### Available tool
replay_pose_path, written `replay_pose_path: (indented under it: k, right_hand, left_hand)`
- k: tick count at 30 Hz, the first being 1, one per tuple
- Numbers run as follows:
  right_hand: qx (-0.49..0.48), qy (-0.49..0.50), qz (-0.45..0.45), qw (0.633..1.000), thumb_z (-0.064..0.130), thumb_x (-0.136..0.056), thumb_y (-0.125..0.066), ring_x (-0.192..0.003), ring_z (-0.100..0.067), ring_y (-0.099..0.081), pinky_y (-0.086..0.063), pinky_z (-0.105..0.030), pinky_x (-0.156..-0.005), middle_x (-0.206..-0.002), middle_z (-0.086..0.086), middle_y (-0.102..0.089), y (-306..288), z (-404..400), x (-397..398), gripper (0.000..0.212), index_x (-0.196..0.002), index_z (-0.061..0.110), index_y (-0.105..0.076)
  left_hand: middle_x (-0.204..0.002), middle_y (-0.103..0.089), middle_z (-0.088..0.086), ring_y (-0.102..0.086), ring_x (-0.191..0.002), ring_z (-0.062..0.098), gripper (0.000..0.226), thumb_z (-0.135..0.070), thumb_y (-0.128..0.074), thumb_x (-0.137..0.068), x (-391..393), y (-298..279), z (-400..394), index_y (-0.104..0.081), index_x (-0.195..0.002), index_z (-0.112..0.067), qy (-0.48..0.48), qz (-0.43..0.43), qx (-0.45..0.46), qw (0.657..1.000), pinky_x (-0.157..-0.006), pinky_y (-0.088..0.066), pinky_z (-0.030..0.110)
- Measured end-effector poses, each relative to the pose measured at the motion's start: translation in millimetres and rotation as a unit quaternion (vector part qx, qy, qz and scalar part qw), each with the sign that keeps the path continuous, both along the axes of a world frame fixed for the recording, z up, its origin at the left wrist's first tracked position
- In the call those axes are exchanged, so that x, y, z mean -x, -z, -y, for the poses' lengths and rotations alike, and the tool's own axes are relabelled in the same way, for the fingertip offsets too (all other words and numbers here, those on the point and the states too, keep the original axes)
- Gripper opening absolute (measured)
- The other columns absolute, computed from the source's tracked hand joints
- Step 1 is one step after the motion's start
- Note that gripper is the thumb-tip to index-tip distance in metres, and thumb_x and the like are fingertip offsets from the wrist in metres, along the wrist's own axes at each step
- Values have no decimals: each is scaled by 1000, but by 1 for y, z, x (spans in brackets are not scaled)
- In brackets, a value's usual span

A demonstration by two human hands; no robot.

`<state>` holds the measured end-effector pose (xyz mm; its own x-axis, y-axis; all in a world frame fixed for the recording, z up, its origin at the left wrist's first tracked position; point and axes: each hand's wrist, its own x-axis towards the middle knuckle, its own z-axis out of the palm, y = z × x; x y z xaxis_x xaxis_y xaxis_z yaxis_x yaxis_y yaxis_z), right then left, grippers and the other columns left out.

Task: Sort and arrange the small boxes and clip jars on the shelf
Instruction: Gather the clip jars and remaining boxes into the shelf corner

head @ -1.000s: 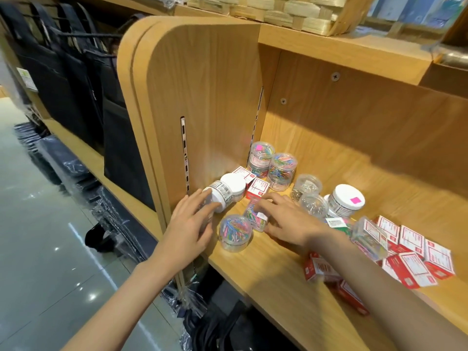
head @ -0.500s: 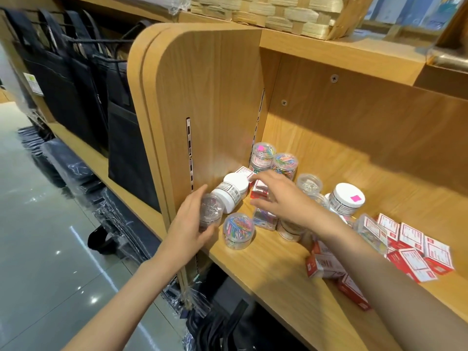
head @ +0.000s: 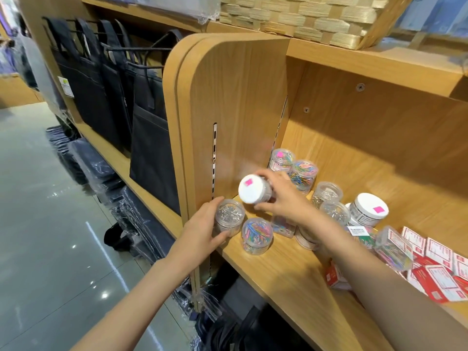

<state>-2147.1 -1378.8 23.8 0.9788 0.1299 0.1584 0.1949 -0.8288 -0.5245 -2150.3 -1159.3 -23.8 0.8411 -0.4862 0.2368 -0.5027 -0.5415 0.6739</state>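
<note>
My left hand (head: pixel 202 229) grips a clear jar of silver clips (head: pixel 230 217) at the shelf's front left corner. Above it, my right hand (head: pixel 283 198) holds a white-lidded jar (head: pixel 253 189) tilted on its side, its pink-stickered lid facing me. A clear jar of coloured clips (head: pixel 257 235) stands beside the silver one. More clip jars (head: pixel 302 174) stand near the back corner. Another white-lidded jar (head: pixel 367 211) stands to the right. Red-and-white small boxes (head: pixel 435 259) lie scattered at the far right.
The wooden shelf (head: pixel 291 277) has a tall side panel (head: pixel 233 105) on its left and a board above it with a woven basket (head: pixel 304 19). Black bags (head: pixel 152 138) hang to the left over a glossy floor.
My right hand has picked up the white-lidded jar that lay by the side panel and lifted it. My left hand stays on the silver clip jar. The camera has moved closer.
</note>
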Motion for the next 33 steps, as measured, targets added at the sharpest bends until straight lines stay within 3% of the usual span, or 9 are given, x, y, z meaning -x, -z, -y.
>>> replay_pose_path:
  k: [2,6,10,14,18,22,25,28,33]
  right_hand:
    - [-66,79,19,995,26,-70,-79,-113,-10,-34,-31,-33,-102,-119,0,-43,-10,9,8,71,-129,16,-40]
    - [-153,188,76,967,17,-71,-77,-99,-9,-46,-33,-16,-79,-108,6,-47,-27,37,20,67,-126,12,-38]
    - [-274,238,107,926,22,-74,-75,-78,0,-50,-41,-13,-69,-95,10,-53,-37,63,34,63,-125,29,-40]
    - [-243,235,76,938,22,-72,-77,-73,-6,-49,-40,-14,-61,-88,7,-55,-40,72,50,40,-102,24,-51]
    - [-186,223,-1,957,17,-67,-81,-71,-6,-45,-37,-16,-60,-82,10,-49,-29,59,52,49,-98,17,-43]
    - [-168,177,21,970,22,-64,-83,-91,-15,-50,-39,-29,-74,-98,6,-53,-20,33,21,51,-95,21,-43]
    - [-119,129,62,983,20,-67,-80,-97,-18,-48,-29,-25,-70,-104,0,-52,-16,12,-7,48,-97,19,-43]
    - [-58,76,37,995,15,-73,-75,-109,-22,-47,-30,-19,-80,-116,-8,-48,0,3,-24,44,-111,13,-52]
    - [-129,91,21,987,10,-83,-65,-112,-20,-50,-39,-31,-98,-121,-10,-53,4,26,-18,36,-118,12,-57]
  left_hand:
    - [-135,-41,-4,-40,-124,8,69,-20,-68,-81,-2,0,4,-31,-139,-18,9,32,-14,999,-105,-35,25]
    - [-142,-34,-4,-31,-131,11,58,-17,-61,-85,-5,-4,17,-37,-137,-16,21,86,-29,996,-106,-23,21]
    - [-143,-37,-1,-35,-131,15,55,-19,-62,-85,-5,-4,23,-41,-136,-16,21,119,-67,990,-108,-27,28]
    - [-139,-43,4,-40,-128,19,51,-16,-66,-82,-9,-6,30,-49,-131,-12,28,143,-88,985,-103,-30,26]
    - [-136,-47,7,-42,-126,24,49,-13,-67,-81,-15,-10,38,-52,-127,-10,39,141,-89,985,-102,-33,28]
    - [-138,-44,5,-42,-125,22,50,-14,-66,-82,-15,-7,36,-50,-129,-11,48,145,-99,983,-102,-33,29]
    - [-139,-43,3,-46,-122,21,49,-15,-66,-82,-12,-4,32,-49,-129,-14,51,139,-88,985,-101,-38,31]
    - [-141,-41,0,-48,-120,19,50,-15,-65,-83,-11,-3,28,-49,-130,-17,51,129,-74,988,-99,-38,28]
    - [-143,-39,-1,-49,-121,18,52,-11,-65,-83,-14,1,22,-48,-131,-18,61,117,-64,989,-98,-36,25]
